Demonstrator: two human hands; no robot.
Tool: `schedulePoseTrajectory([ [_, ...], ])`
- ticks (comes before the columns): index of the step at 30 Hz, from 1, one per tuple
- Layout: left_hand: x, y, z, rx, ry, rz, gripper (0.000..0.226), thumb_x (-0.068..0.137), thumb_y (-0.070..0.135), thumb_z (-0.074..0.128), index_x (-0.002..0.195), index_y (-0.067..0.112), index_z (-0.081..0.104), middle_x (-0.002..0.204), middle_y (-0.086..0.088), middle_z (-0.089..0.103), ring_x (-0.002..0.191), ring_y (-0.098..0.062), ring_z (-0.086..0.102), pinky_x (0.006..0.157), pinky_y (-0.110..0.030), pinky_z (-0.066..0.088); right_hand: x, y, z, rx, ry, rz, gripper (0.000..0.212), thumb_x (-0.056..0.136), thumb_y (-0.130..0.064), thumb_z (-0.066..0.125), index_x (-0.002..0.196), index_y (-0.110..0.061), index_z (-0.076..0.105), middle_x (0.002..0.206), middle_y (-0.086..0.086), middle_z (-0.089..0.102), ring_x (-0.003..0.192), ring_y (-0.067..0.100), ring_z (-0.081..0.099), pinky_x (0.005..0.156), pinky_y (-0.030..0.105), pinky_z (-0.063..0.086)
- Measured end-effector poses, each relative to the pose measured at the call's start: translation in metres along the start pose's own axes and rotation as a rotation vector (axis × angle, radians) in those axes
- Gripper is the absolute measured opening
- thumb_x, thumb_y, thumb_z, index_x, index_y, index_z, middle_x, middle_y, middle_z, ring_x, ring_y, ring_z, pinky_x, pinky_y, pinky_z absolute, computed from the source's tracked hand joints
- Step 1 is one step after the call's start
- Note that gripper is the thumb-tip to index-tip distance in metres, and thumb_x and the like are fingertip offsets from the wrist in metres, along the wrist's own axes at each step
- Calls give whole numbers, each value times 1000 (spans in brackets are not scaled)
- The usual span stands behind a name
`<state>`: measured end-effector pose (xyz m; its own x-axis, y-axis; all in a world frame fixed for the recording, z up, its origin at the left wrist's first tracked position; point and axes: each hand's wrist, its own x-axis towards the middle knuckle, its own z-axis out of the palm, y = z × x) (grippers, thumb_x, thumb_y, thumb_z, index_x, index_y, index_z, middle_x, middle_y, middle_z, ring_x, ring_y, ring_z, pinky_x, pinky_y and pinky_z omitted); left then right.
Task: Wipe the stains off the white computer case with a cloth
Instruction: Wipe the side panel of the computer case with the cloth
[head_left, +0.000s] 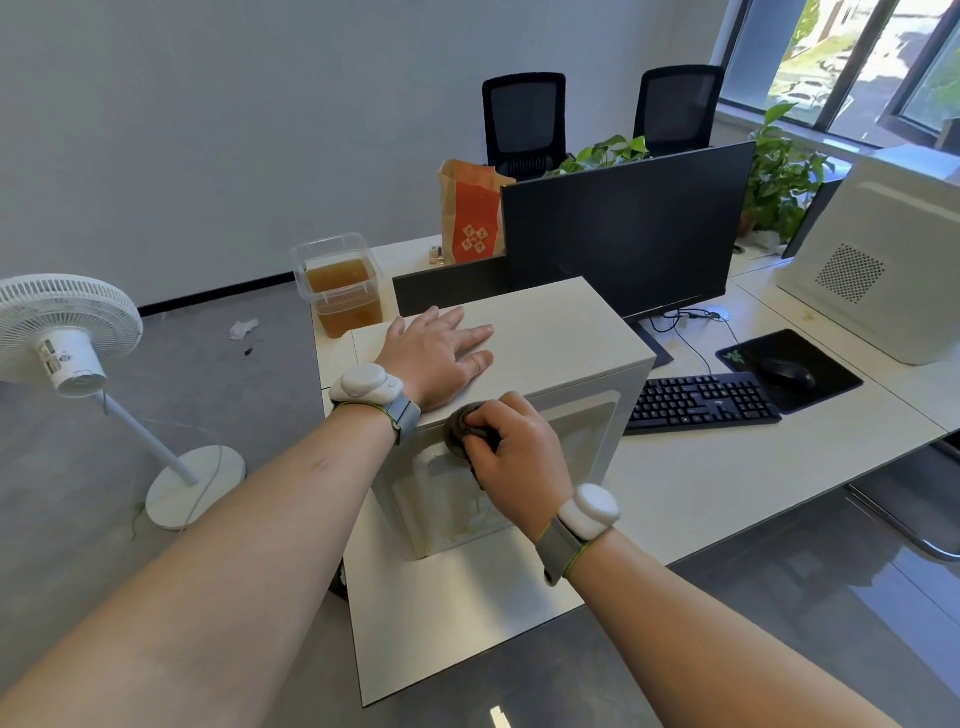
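While the left hand lies flat with straight fingers on top of the white computer case, the right hand, fingers clamped on the dark cloth, should rub firmly downward over the yellowish stains on the near side of the case.

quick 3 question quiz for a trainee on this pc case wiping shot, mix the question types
1. True or false: the left hand lies flat on top of the white computer case.
2. Which hand grips the dark cloth? A) left hand B) right hand C) neither
3. Fill in: yellowish stains show on the case's ____ panel, the one facing the person.

Key
1. True
2. B; the cloth is bunched in the fingers and pressed near the side panel's upper edge.
3. side
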<state>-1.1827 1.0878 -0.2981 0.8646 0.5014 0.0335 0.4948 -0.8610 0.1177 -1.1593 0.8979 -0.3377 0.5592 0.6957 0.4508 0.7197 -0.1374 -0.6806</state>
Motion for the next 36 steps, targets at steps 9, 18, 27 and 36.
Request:
schedulePoseTrajectory([
  [9, 1, 1, -4, -32, -34, -2, 56, 100, 69, 27, 154, 53, 28, 169, 7, 19, 157, -23, 11, 123, -59, 6, -6, 5, 0, -10, 14, -13, 10, 86, -13, 69, 94, -16, 72, 93, -6, 61, 74, 18, 59, 66, 31, 53],
  [18, -6, -12, -17, -455, -33, -10, 46, 81, 14, 58, 126, 20, 63, 137, -1, 50, 128, -23, 47, 116, -46, 35, -4, -2, -3, -71, -69, 22, 11, 87, -16, 66, 96, -18, 72, 95, -6, 61, 78, 20, 58, 68, 32, 51],
  [27, -36, -35, -13, 35, -19, 135, 53, 105, 58, 28, 157, 51, 22, 171, 9, 6, 157, -20, 6, 124, -54, 5, -5, -15, 8, -14, -51, 14, 12, 87, -17, 66, 97, -21, 72, 93, -7, 60, 76, 19, 59, 68, 34, 53],
  [36, -39, -38, -9, -24, 12, 101, 53, 103, 61, 29, 154, 49, 34, 166, 11, 26, 155, -19, 19, 124, -52, 14, -12, -24, 20, -41, -25, 28, 11, 87, -15, 67, 96, -19, 71, 95, -7, 61, 79, 19, 59, 70, 35, 54],
])
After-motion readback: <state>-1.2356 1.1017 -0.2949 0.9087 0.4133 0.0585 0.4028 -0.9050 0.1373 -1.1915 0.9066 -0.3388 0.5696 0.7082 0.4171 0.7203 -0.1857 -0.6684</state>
